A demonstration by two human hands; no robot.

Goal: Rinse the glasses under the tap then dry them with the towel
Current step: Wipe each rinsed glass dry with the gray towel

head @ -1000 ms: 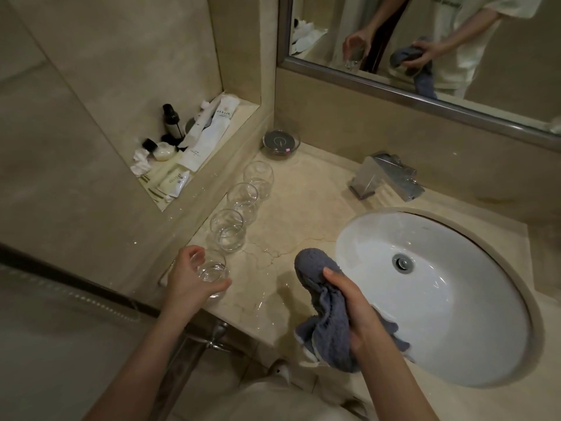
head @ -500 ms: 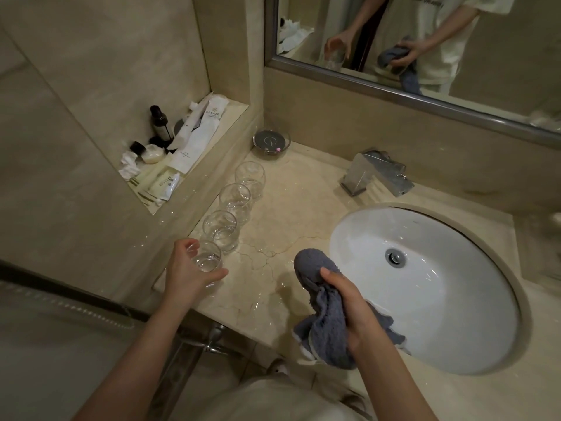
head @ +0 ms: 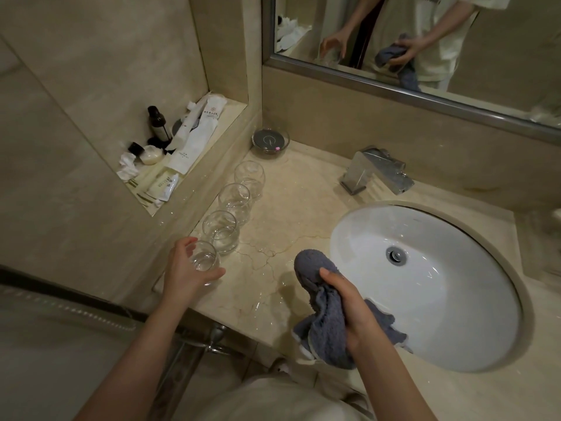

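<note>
Several clear round glasses stand in a row along the left wall of the marble counter [head: 288, 208]. My left hand [head: 185, 268] grips the nearest glass [head: 205, 258], which sits at the row's near end on the counter. Beyond it stand three more glasses [head: 223, 232], [head: 235, 203], [head: 250, 179]. My right hand [head: 349, 302] grips a crumpled grey towel [head: 315, 299] over the counter's front edge, left of the white sink basin [head: 425, 284]. The chrome tap [head: 376, 171] sits behind the basin; no water runs from it.
A small glass dish [head: 270, 142] stands in the back corner. A wall niche [head: 170, 165] on the left holds bottles, tubes and wrappers. A mirror [head: 425, 41] hangs above the counter. Wet patches shine on the counter near the towel.
Both hands stay much as they were: the left around the nearest glass, the right holding the towel. Only the camera view has shifted slightly.
</note>
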